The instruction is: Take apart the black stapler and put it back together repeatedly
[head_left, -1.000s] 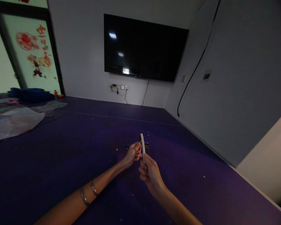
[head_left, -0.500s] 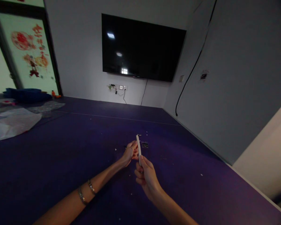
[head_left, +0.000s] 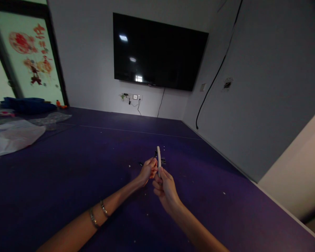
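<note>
Between the thumb and fingers of my right hand (head_left: pixel 165 183) a slim, slightly curved white stick (head_left: pixel 159 157) stands nearly upright. My left hand (head_left: pixel 148 170) is closed just left of it, with a small dark tool-like piece (head_left: pixel 155 154) poking up past its fingertips; its exact kind cannot be made out. The two hands nearly touch, and whether the dark piece meets the stick is unclear. Behind the stick lies a small dark part (head_left: pixel 163 161), partly covered by it. Another small dark piece (head_left: pixel 141 163) rests left of my left hand's fingers.
The purple surface (head_left: pixel 94 157) carries scattered white scraps (head_left: pixel 129 166). White sheets and clear plastic (head_left: pixel 21 134) lie at the left, with dark blue cloth (head_left: pixel 27 105) behind. A television (head_left: pixel 160 52) hangs on the wall, and a black cable (head_left: pixel 210 89) dangles at the right.
The white stick and my right hand have shifted slightly up and right. The dark piece in my left hand now shows above its fingertips, left of the stick.
</note>
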A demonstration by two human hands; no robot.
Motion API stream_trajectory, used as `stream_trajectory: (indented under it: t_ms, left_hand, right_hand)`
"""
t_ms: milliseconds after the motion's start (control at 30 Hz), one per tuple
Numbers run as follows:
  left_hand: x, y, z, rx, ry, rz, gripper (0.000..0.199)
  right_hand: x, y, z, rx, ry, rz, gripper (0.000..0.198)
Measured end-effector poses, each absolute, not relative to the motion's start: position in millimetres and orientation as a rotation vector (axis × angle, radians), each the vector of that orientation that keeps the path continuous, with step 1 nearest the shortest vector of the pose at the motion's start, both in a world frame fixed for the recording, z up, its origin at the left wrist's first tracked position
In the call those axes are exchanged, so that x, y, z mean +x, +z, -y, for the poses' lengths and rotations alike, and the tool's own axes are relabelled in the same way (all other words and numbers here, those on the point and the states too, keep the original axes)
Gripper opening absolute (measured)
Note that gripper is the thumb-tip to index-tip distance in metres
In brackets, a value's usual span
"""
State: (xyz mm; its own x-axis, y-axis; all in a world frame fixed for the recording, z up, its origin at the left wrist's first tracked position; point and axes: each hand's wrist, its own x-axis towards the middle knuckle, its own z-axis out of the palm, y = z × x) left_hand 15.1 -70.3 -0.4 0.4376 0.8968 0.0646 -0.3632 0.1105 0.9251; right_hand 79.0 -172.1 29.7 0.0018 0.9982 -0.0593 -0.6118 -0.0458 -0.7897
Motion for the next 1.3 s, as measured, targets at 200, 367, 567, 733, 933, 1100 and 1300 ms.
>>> stream_trajectory:
  t_ms: [200, 367, 567, 733, 933, 1100, 1300]
  left_hand:
    - [15, 0, 66, 1.057, 1.017, -0.621, 0.035]
    - [14, -5, 64, 1.097, 1.012, -0.578, 0.036]
    - [14, -6, 64, 1.098, 1.001, -0.537, 0.036]
    - [13, -4, 66, 1.117, 0.998, -0.569, 0.036]
    - [12, -3, 64, 1.072, 1.007, -0.527, 0.037]
    - [12, 1, 64, 0.944, 0.984, -0.56, 0.031]
    - [9, 18, 64, 0.685, 0.905, -0.643, 0.028]
  right_hand:
    - [79, 28, 174, -0.797, 1.517, 0.654, 0.039]
    - [83, 29, 173, -0.76, 1.463, 0.658, 0.037]
    - [86, 25, 175, -0.801, 1.489, 0.64, 0.038]
    - [86, 29, 172, -0.778, 1.472, 0.644, 0.039]
    - [81, 24, 179, -0.82, 1.494, 0.637, 0.039]
    - [94, 30, 165, -0.824, 1.307, 0.728, 0.033]
    - [142, 35, 99, -1.089, 0.726, 1.14, 0.029]
